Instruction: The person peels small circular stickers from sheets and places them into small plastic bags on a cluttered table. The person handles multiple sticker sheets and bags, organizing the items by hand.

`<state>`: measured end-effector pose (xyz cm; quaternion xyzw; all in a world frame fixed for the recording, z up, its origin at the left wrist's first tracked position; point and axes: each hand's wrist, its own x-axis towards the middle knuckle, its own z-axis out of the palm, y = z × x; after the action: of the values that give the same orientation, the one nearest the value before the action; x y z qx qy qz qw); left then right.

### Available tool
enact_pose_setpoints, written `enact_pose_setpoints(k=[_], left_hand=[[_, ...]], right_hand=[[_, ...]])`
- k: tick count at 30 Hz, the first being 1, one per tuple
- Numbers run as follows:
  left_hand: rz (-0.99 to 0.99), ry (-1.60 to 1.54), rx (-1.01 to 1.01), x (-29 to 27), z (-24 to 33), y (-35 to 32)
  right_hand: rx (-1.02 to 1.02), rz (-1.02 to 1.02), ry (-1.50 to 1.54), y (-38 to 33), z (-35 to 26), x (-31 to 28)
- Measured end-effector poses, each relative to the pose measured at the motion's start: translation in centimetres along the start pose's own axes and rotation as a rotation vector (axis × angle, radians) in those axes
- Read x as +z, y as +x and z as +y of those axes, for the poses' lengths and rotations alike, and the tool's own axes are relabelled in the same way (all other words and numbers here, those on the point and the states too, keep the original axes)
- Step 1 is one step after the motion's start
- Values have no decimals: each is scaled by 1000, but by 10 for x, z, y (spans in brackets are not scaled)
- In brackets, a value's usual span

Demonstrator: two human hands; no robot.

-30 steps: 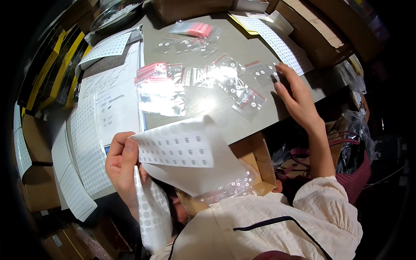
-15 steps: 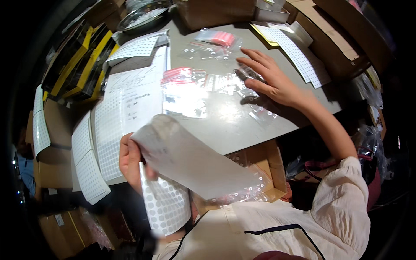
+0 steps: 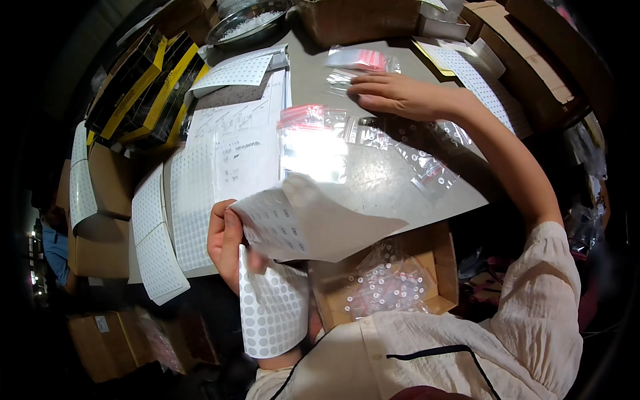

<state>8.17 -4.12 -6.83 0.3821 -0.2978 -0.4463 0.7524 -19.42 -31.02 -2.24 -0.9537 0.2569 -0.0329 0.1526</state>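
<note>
My left hand [image 3: 227, 240] grips a long, curling sheet of round stickers [image 3: 273, 313] between thumb and fingers. One part hangs down over my forearm, showing rows of pale dots; the other part bends right across the table's front edge. My right hand [image 3: 393, 97] lies with fingers stretched out over small clear zip bags [image 3: 340, 81] at the back of the table; its fingertips touch or nearly touch them. Just beyond it is a stack of red-topped zip bags [image 3: 363, 60]. Another red-topped stack [image 3: 310, 143] shines mid-table. Bags with round white labels [image 3: 427, 163] lie in a row to the right.
Below the table edge, a cardboard box [image 3: 448, 267] holds several labelled bags. Papers [image 3: 233, 150] and sticker sheets [image 3: 157, 233] cover the left side. Black-and-yellow boxes [image 3: 143, 90], a metal bowl [image 3: 248, 25] and cartons [image 3: 360, 23] line the back and sides.
My right hand has moved left and lowered from above the labelled bags to those near the back stack. The sticker sheet's free end has lifted and folded, uncovering the box of bags.
</note>
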Motion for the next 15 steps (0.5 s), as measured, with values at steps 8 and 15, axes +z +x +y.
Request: enact_pose_setpoints(k=[8,15], left_hand=[[4,2,9,1,1,-2],[63,101,25,2,-5,1]], right_hand=[[55,57,131,-94,-33,-4],[361,225,-186,-132,9,44]])
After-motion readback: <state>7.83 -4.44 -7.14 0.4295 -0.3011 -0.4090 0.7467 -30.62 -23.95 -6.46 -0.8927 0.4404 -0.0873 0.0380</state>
